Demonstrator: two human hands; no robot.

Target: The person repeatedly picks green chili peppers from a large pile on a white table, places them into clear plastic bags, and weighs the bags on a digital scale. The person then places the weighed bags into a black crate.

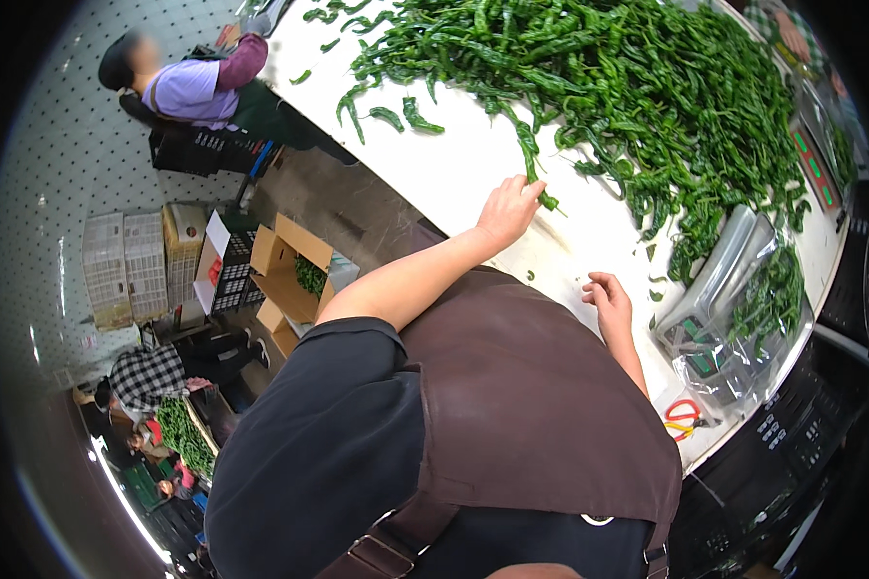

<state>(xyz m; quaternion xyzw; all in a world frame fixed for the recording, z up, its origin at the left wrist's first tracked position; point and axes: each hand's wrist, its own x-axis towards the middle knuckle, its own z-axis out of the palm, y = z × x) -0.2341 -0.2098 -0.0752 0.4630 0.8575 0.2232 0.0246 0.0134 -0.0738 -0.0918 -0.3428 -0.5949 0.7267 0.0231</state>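
Note:
My left hand [510, 210] reaches over the white table [471, 170], its fingers closed around a long, wrinkled green pepper [549, 200] at the near edge of the pepper heap [586, 65]. Parts of peppers show on both sides of the fingertips. My right hand [612, 302] is low over the table near my apron, fingers bent and apart, holding nothing. Several loose peppers [421, 117] lie left of the heap. To the right of my right hand, a clear plastic bag with green peppers [771, 293] rests beside a stack of clear plastic bags [717, 268].
Red- and yellow-handled cutters [684, 416] lie at the near right table corner. A scale with green displays [815, 170] stands at the far right edge. A co-worker [195, 90] is at the left table end. Open cardboard boxes [290, 268] and crates [145, 264] stand on the left.

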